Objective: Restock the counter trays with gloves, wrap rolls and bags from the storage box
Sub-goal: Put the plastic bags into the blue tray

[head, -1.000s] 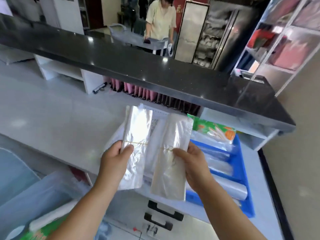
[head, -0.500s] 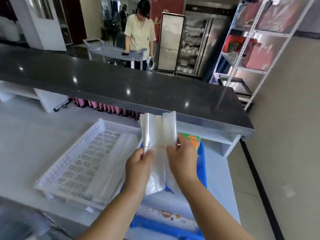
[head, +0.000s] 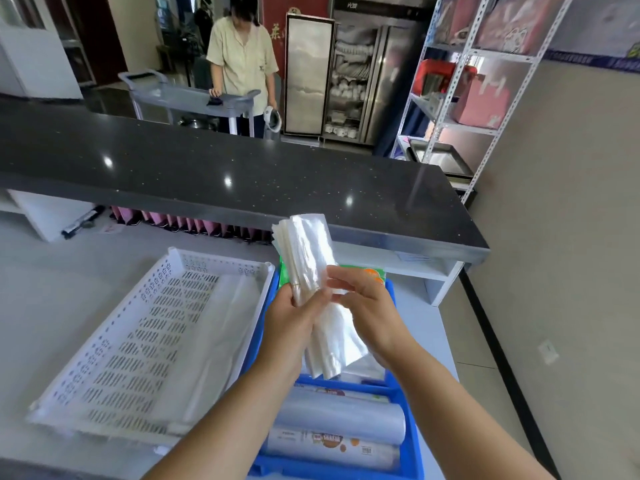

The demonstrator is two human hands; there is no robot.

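Roughly midway, we judge: our left hand (head: 294, 317) and right hand (head: 370, 306) both grip the bags (head: 308, 244) over the blue tray (head: 412, 445), rolls (head: 343, 420) already in, white tray (head: 114, 327) barely stocked.

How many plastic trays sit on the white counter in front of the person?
2. The white tray lies on the left; the blue tray sits beside it, partly hidden by the left hand, right hand and bundle of bags. Others may lie off-frame.
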